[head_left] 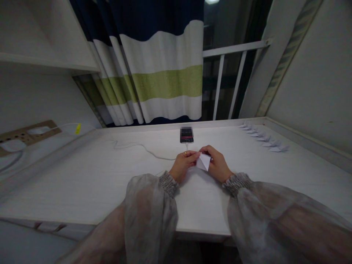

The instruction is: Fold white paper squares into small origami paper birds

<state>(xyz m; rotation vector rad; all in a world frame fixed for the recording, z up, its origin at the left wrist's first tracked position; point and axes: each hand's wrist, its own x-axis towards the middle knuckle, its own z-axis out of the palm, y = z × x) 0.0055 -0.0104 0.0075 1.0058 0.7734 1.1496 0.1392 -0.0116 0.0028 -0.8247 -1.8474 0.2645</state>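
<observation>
Paper: the small folded white paper piece (203, 161) sat pinched between my two hands, just over the pale wooden desk (82, 172), about midway between its left and right edges.
Left hand: my left hand (183, 165) had its fingertips closed on the paper's left edge, with no gap showing.
Right hand: my right hand (218, 165) was closed around the right side, thumb and fingers pressed on the upper corner.
Weight: I judged it almost weightless; a light fingertip pinch was enough to carry it.
Stiffness: thin and soft in the flat parts, firmer where layers stacked along the creases.
Fragility: it looked easy to crumple or tear under a hard squeeze, and smooth enough to slide between dry fingers.
Where to hold: at the folded edges and corners, pads flat on the layers, not on the loose point hanging down.
Behind my hands: a dark phone (186, 134) lay toward the far edge, with a white cable (137, 146) trailing toward the left edge.
Far right corner: a row of small white folded paper shapes (263, 138) lay well apart from my hands.
</observation>
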